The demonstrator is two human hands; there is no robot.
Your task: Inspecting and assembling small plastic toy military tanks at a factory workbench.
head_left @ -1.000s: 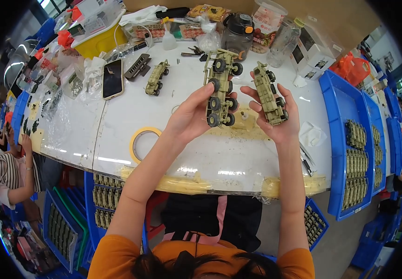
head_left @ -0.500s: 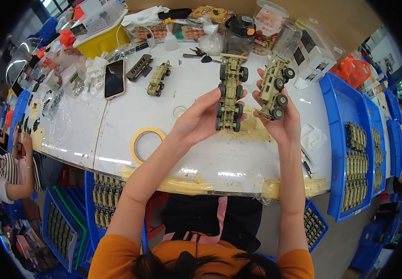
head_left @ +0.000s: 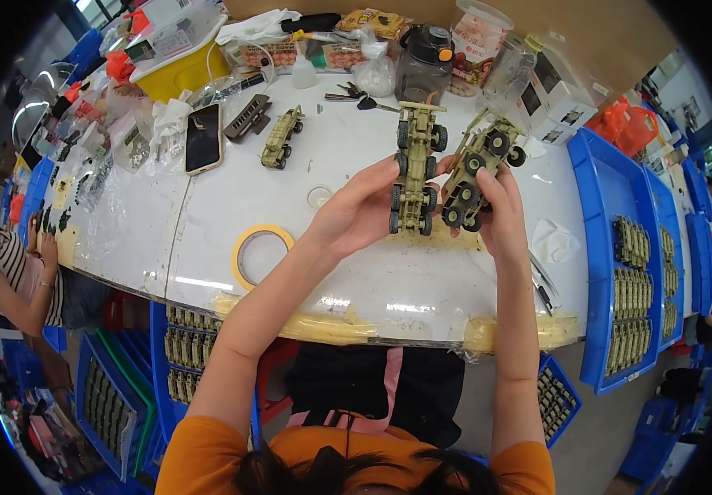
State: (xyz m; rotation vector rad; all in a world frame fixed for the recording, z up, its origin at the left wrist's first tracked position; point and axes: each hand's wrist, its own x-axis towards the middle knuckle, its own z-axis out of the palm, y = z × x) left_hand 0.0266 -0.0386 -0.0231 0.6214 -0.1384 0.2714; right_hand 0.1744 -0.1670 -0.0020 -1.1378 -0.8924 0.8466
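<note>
Above the table, my left hand (head_left: 360,206) grips a tan toy military truck (head_left: 414,169) by its side. Its underside and black wheels face me, and its long body stands nearly upright in view. Close to its right, my right hand (head_left: 500,202) is closed on a second tan toy truck (head_left: 475,169), tilted with its wheels and underside partly showing. The two trucks are side by side; whether they touch I cannot tell. A smaller tan toy vehicle (head_left: 281,139) rests on the table to the left, beside a dark grey slotted plastic part (head_left: 247,118).
A phone (head_left: 203,140) and a roll of yellow tape (head_left: 262,257) lie left of my arms. Blue trays (head_left: 599,214) with rows of tan models stand at the right. Tweezers (head_left: 544,285) lie near the right front edge. A dark bottle (head_left: 423,70) stands behind. Another person sits far left.
My right hand has turned its truck so that its wheels and underside show more toward me. The left truck has shifted slightly right and down. The person at far left has leaned.
</note>
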